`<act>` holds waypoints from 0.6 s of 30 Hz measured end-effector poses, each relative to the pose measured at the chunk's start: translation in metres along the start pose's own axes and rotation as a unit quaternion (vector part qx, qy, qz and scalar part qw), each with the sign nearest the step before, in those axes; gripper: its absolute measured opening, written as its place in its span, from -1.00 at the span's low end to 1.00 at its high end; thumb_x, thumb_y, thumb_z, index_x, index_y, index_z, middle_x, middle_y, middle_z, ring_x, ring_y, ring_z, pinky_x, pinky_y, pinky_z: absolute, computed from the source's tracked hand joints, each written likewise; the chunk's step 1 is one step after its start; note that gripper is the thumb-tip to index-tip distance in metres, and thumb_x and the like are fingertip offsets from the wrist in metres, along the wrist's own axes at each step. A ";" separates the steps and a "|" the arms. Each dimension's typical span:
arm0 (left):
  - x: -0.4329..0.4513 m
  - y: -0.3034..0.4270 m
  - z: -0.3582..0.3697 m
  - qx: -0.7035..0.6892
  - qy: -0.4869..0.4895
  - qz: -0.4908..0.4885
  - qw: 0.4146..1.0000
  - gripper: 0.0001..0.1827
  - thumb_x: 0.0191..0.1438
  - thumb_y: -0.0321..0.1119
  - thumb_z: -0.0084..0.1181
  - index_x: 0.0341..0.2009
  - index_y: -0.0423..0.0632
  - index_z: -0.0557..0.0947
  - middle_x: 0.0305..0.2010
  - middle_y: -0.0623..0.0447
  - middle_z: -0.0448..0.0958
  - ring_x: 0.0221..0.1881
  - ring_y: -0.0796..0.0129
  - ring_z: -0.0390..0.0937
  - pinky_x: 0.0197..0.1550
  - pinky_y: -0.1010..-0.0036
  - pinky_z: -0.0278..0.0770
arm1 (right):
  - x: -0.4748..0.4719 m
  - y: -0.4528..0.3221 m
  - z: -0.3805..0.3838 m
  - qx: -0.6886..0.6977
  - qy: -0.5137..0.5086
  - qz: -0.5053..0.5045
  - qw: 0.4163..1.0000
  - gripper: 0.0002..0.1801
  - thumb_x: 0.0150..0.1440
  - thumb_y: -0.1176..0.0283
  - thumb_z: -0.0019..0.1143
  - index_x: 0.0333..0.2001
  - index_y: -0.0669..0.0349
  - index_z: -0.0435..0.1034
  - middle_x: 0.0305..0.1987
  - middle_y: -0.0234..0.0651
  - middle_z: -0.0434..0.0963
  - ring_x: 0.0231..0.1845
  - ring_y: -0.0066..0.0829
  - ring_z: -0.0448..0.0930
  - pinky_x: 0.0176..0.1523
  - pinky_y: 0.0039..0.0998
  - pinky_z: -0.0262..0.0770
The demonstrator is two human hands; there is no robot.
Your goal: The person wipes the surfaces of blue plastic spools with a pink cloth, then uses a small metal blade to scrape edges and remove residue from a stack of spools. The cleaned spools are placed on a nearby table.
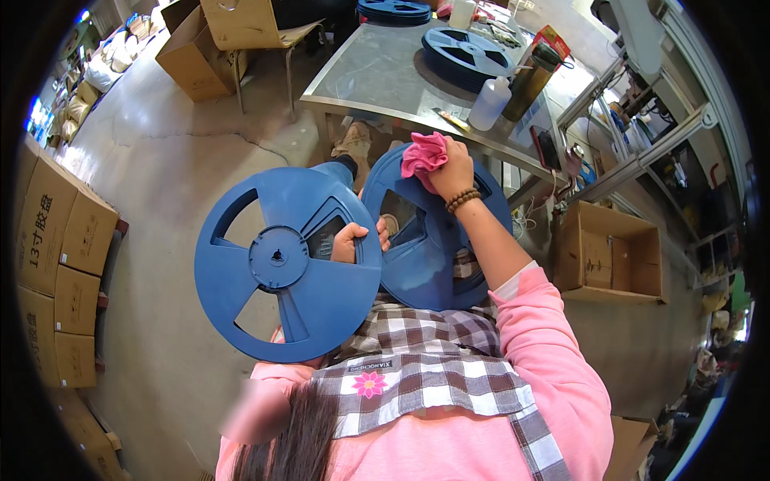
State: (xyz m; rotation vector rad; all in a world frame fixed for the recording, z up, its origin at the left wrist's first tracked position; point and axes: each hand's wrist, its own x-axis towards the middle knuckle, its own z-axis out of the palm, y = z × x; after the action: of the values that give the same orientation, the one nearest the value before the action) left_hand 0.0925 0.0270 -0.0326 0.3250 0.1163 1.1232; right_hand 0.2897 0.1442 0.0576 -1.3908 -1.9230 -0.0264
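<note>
Several blue plastic reels lie before me over my lap. My left hand (350, 242) reaches through a window of the left blue reel (325, 294), its thumb over a spoke edge near the rim and more fingertips showing just past it. Close by on the right, partly behind that reel, more blue reels (415, 276) rest together on my lap. My right hand (454, 168) is closed on a crumpled pink cloth (425, 157) at the upper rim of these reels. Most of my left forearm is hidden under the left reel.
Ahead stands a metal-topped table (361, 72) with a reel stack (466, 57), a white plastic bottle (490, 103), a dark drink bottle (532, 81) and a phone (544, 147). An open cardboard box (610, 255) is at right; stacked cartons (78, 234) stand left, a chair (240, 27) beyond.
</note>
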 end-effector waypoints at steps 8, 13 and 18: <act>0.013 -0.004 -0.007 0.012 0.026 -0.017 0.999 -0.78 -0.10 -0.26 -0.07 -0.39 -0.12 0.36 -0.54 0.07 0.23 -0.49 0.31 0.23 -0.33 0.44 0.25 | -0.060 0.013 -0.037 0.029 -0.044 -0.035 0.998 -0.61 -0.17 0.31 0.44 -0.21 0.14 0.53 -0.16 -0.19 0.60 -0.10 -0.10 0.56 0.02 -0.23 0.49; 0.020 -0.011 0.003 0.014 0.059 0.083 0.995 -0.75 -0.09 -0.27 -0.06 -0.37 -0.20 0.44 -0.55 -0.01 0.32 -0.44 0.25 0.34 -0.25 0.40 0.35 | -0.129 -0.014 -0.059 0.223 -0.093 -0.135 0.961 -0.60 -0.22 0.27 0.46 -0.28 0.11 0.50 -0.17 -0.25 0.59 -0.03 -0.19 0.56 0.00 -0.24 0.48; 0.013 -0.005 0.012 -0.015 0.091 -0.043 0.995 -0.78 -0.08 -0.27 -0.06 -0.37 -0.14 0.42 -0.40 -0.06 0.40 -0.24 0.18 0.38 -0.10 0.34 0.39 | -0.137 -0.059 -0.034 0.261 -0.159 -0.166 0.938 -0.60 -0.14 0.30 0.41 -0.20 0.05 0.44 -0.09 -0.36 0.57 0.10 -0.30 0.52 0.18 -0.27 0.32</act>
State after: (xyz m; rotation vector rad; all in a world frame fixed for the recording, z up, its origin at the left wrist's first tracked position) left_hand 0.1053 0.0347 -0.0219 0.1888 0.2729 1.0675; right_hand 0.2775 -0.0051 0.0270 -0.7387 -2.1963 0.5391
